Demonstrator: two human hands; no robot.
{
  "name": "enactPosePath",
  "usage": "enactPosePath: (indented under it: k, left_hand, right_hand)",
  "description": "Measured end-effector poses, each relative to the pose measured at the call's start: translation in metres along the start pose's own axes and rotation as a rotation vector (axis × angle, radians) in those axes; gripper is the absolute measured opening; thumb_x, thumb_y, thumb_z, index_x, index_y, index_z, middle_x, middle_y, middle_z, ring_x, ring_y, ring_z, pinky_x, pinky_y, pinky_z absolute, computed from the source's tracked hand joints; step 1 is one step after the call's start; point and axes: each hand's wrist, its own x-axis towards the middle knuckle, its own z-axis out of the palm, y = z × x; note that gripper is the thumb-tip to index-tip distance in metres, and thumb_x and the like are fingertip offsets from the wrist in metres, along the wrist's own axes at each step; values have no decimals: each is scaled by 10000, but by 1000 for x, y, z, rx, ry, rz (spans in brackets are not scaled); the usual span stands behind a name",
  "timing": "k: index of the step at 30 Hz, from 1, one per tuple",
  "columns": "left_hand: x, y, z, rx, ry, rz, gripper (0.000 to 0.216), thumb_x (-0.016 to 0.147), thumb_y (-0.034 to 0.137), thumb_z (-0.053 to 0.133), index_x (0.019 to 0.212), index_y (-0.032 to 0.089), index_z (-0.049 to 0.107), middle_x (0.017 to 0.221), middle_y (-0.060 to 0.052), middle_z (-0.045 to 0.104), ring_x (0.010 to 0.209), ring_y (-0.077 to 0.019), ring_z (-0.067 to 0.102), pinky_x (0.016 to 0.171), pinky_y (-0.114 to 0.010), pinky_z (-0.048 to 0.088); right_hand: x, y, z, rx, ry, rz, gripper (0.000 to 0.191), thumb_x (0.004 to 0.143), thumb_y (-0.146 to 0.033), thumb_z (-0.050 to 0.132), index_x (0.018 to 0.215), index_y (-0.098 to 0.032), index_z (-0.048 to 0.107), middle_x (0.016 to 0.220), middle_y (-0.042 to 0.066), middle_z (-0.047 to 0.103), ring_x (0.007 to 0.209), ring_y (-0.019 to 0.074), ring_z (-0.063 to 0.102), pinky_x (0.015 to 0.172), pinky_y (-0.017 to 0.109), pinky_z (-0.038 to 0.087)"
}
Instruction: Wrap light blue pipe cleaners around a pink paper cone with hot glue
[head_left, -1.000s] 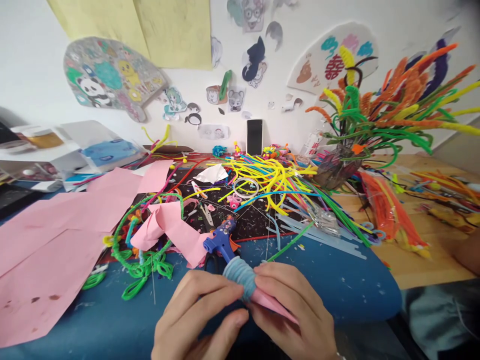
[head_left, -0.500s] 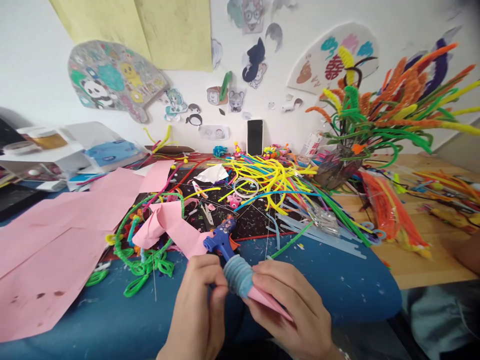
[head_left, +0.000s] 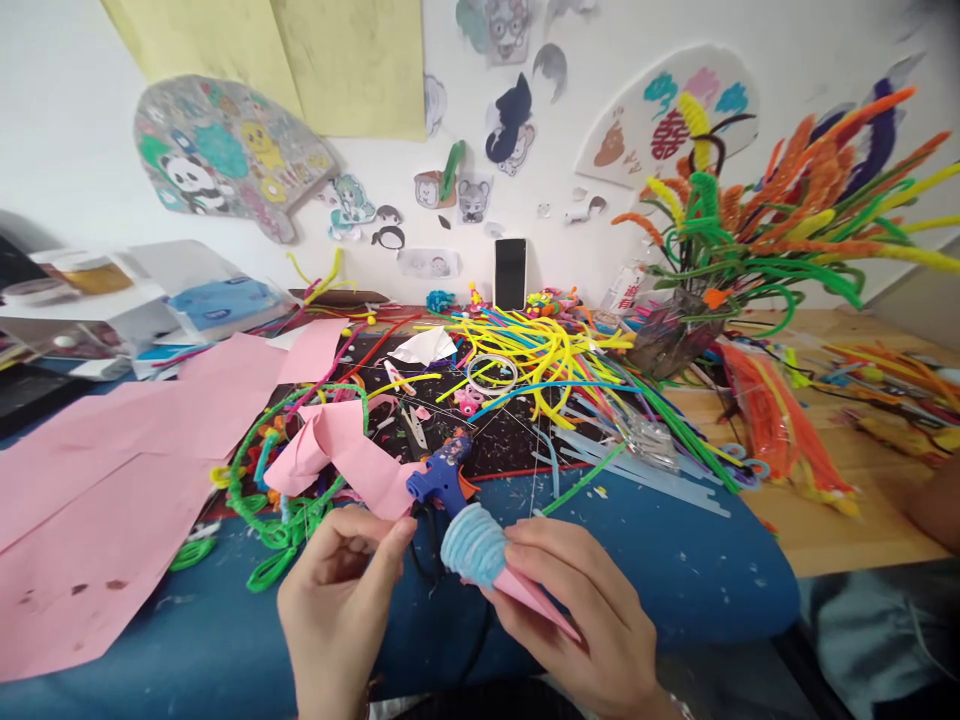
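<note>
Between the thumb and fingers of my right hand (head_left: 589,595) is a pink paper cone (head_left: 534,600). Light blue pipe cleaner (head_left: 474,545) is wound in coils round its wide end, which points up and to the left. My left hand (head_left: 337,590) is apart from the cone, thumb and forefinger pinched together; whatever they hold, if anything, is too small to make out. Just beyond the coils lies a blue glue gun (head_left: 442,477), its handle partly hidden behind them. A curled strip of pink paper (head_left: 367,470) lies past my left fingertips.
Pink paper sheets (head_left: 112,480) cover the left side. Green looped pipe cleaners (head_left: 281,540) lie beside them. Yellow pipe cleaners (head_left: 555,350), scissors (head_left: 414,428) and glue sticks (head_left: 645,470) spread across the dark mat. A vase (head_left: 675,335) of pipe-cleaner stems stands at right; another person's arm (head_left: 934,515) shows there.
My left hand has moved left, away from the blue coils, and its fingers now pinch together. The cone has tilted slightly in my right hand, showing more of the coiled end.
</note>
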Motion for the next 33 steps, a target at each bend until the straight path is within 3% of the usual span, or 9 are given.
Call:
enactPosePath:
  k: [3, 7, 10, 12, 15, 19, 25, 28, 33]
  left_hand:
    - [0, -5, -6, 71, 20, -13, 352, 831, 313, 770, 570, 206, 560, 458, 68, 525, 388, -89, 445, 386, -192, 341]
    - [1, -4, -12, 192, -145, 51, 505, 931, 390, 668, 499, 202, 486, 447, 46, 478, 416, -99, 442, 424, -212, 339]
    - [-1, 4, -7, 16, -300, 118, 520, 970, 620, 547, 675, 199, 625, 636, -3, 582, 617, -153, 553, 587, -231, 457]
    - [-4, 9, -1, -129, -398, 98, 497, 928, 685, 568, 851, 208, 687, 786, -25, 630, 753, -181, 588, 701, -243, 498]
    - [-7, 13, 6, -240, -504, -24, 385, 866, 597, 725, 929, 218, 697, 846, -20, 638, 800, -177, 593, 751, -225, 502]
    - [-8, 12, 10, -322, -608, -112, 367, 834, 561, 776, 859, 198, 723, 917, -42, 645, 867, -184, 612, 814, -223, 511]
    - [-11, 15, 14, -385, -588, -252, 235, 825, 431, 830, 874, 213, 761, 1086, -57, 729, 998, -193, 698, 880, -212, 531]
    - [-13, 17, 16, -442, -631, -315, 224, 861, 415, 802, 971, 224, 758, 1012, -53, 778, 943, -195, 729, 856, -240, 559]
    - [-16, 14, 16, -471, -610, -270, 208, 863, 375, 813, 940, 227, 690, 924, -29, 785, 896, -180, 746, 787, -214, 557]
  right_hand:
    - [0, 0, -1, -5, -3, -3, 139, 933, -134, 704, 1071, -122, 686, 961, 100, 779, 938, 184, 758, 865, 300, 666]
    - [1, -1, 0, -1, 9, -8, 138, 933, -128, 703, 1069, -118, 685, 952, 100, 778, 928, 184, 755, 847, 304, 671]
    - [2, -3, 2, 13, 6, -12, 136, 934, -132, 704, 1068, -114, 686, 955, 105, 776, 935, 183, 750, 852, 302, 668]
    - [2, -3, 2, 19, 3, -8, 141, 934, -128, 703, 1073, -108, 688, 962, 108, 775, 944, 180, 748, 866, 295, 663]
    - [2, -3, 3, 13, -1, -15, 133, 936, -126, 700, 1068, -107, 694, 962, 109, 778, 954, 178, 749, 885, 287, 656]
    - [3, -2, 3, 17, -27, -47, 108, 969, -150, 665, 1069, -118, 692, 937, 106, 786, 928, 178, 763, 866, 288, 665]
    - [2, 0, 2, -10, -57, -65, 125, 975, -141, 646, 1089, -126, 695, 945, 105, 799, 935, 187, 774, 858, 299, 678]
    - [1, 2, 2, -9, -61, -88, 133, 975, -124, 640, 1093, -117, 701, 950, 107, 800, 961, 183, 767, 880, 296, 672]
    - [1, 4, 0, 42, -69, -100, 124, 983, -113, 637, 1085, -91, 704, 961, 118, 787, 1000, 168, 744, 922, 274, 646]
